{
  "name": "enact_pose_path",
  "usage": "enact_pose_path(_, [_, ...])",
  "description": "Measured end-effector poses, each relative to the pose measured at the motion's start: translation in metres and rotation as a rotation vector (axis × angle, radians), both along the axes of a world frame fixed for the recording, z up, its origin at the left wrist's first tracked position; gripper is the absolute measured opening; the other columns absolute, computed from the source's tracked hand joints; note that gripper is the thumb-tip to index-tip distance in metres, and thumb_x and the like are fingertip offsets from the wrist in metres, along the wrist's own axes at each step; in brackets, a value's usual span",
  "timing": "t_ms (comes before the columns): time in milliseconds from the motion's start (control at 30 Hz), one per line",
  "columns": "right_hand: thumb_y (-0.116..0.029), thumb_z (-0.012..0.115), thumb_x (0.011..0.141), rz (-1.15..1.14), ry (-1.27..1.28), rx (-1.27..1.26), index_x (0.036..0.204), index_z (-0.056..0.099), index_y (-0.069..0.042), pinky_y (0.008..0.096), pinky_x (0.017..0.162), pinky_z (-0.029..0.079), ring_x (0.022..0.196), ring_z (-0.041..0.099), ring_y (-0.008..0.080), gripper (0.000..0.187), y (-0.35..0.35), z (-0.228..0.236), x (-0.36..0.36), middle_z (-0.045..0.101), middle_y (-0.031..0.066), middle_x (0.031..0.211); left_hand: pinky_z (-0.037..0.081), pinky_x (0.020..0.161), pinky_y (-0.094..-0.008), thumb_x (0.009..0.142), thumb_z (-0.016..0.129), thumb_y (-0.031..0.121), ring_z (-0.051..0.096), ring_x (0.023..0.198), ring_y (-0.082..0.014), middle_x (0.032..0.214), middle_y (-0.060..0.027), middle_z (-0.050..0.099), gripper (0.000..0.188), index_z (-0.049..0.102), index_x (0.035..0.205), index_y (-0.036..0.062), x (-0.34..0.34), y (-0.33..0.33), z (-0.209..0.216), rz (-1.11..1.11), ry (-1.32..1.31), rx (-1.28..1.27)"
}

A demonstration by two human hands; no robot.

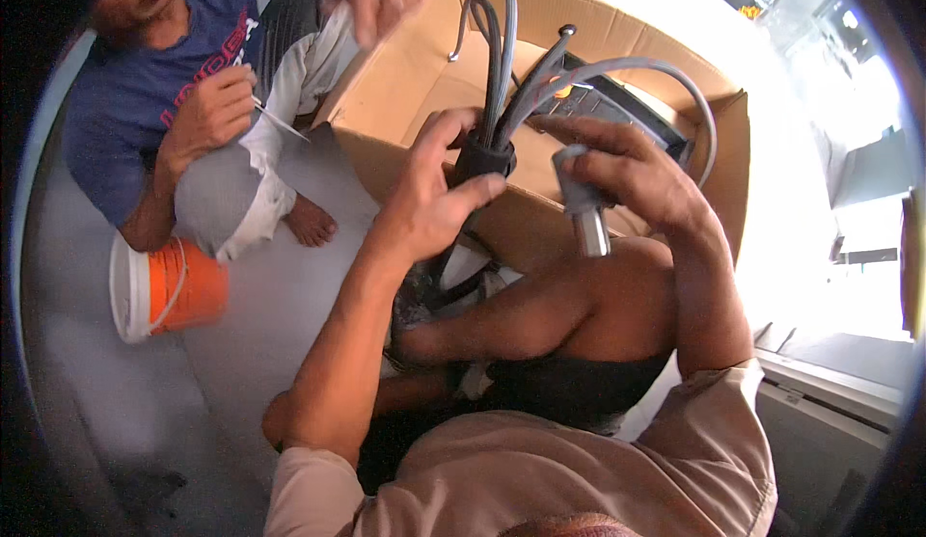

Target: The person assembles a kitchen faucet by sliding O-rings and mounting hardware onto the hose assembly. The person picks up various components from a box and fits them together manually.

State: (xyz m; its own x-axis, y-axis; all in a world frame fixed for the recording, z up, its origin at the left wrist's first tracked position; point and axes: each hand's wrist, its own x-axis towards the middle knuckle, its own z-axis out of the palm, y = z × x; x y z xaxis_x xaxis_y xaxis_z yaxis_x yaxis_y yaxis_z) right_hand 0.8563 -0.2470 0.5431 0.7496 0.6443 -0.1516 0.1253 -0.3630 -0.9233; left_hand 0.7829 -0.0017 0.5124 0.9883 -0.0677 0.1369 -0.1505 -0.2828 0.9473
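Observation:
My left hand [434,190] is closed round a black collar [481,159], from which several grey and dark cables [500,65] fan upward. One grey cable [690,84] arches over to the right, and another bends down at the left. A thick black cable [441,262] runs below the collar toward my legs. To the right, my right hand [632,171] grips a grey tool with a shiny metal nozzle [591,228] that points down; its exact kind is partly hidden by my fingers. The nozzle is apart from the cables.
An open cardboard box [415,79] stands just beyond my hands, with a black panel-like object [627,113] inside. At the left, a co-worker [193,93] sits holding a thin pale stick-like tool [280,120]. An orange and white bucket [183,286] stands on the grey floor [260,344].

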Motion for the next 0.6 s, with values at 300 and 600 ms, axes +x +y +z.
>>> enact_pose_path(300, [-0.022,0.064,0.090,0.269,-0.108,0.008,0.129,0.064,-0.008,0.0411,0.091,0.053,0.105,0.068,0.0333,0.042,0.013,0.000,-0.014,0.071,0.0167,0.111,0.047,0.103,-0.0342,0.078,0.075,-0.008,0.055,0.121,-0.0200,0.124,-0.0091,0.053,0.061,0.054,0.136,-0.0026,-0.035,0.006,-0.006,-0.111,0.030,-0.332])
enact_pose_path(600, [-0.025,0.057,0.097,0.152,-0.028,0.183,0.128,0.066,-0.006,0.0397,0.093,0.052,0.110,0.066,0.0298,0.037,0.010,-0.034,0.010,0.069,0.0152,0.117,0.047,0.100,-0.0321,0.086,0.071,-0.005,0.056,0.118,-0.0196,0.126,-0.0095,0.056,0.059,0.046,0.139,-0.0030,-0.024,0.008,-0.011,-0.122,0.038,-0.317])
